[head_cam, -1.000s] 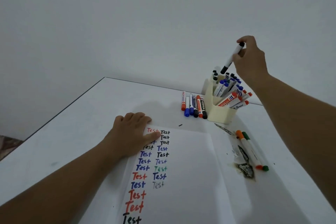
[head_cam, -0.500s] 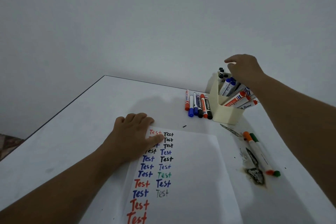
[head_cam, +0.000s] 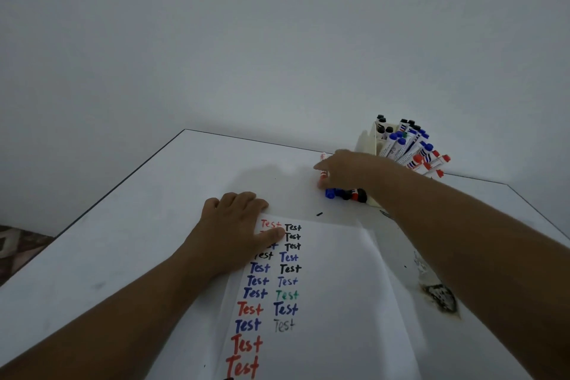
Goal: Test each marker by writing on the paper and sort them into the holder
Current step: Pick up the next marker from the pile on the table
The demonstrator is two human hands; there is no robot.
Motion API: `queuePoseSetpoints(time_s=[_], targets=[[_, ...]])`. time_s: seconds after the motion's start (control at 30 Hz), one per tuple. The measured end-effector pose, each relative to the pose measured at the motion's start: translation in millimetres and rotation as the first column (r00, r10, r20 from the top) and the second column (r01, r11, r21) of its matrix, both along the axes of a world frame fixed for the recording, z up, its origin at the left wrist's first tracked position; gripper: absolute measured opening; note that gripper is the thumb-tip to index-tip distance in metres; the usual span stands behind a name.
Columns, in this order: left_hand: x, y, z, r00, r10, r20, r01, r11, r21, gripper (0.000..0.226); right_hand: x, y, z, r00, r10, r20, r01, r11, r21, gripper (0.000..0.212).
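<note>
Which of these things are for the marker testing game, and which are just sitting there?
For the job:
- paper with the Test words, held flat by the left hand
- loose markers on the table, where the right hand reaches
- holder full of markers

Just lying about:
- dark stain on the table
- small black speck above the paper

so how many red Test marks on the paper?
4, all in the paper's left column: one at top by the left hand, one midway, two at bottom. Hand may cover more.
</note>
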State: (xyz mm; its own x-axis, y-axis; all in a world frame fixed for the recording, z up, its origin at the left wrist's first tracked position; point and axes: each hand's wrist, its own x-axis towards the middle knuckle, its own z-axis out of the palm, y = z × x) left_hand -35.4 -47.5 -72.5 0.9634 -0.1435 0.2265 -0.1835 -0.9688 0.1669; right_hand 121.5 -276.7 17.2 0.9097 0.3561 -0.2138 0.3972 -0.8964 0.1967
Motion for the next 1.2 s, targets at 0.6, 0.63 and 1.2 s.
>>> queuePoseSetpoints(time_s=[0.6,0.63,1.2], targets=[[-4.6,-0.9,4.9,0.999,0.049,0.007,-0.047,0.982,-0.185,0.077,-42.7,10.0,-19.7,0.939,0.269,0.214,-0.321,0.909,0.265,0.032],[-6.1,-0.7,5.8,0.999,0.052,0.012,-0.048,0.973,-0.224,0.076,-48.1,10.8,-17.2,0.934,0.278,0.224,-0.34,0.884,0.32,0.033],[-16.3,-0.9,15.3,0.945,0.054,0.323,0.03,0.968,-0.249,0.015,-145.4,-18.5,3.4,0.948,0.294,0.122,-0.293,0.658,0.693,0.015]])
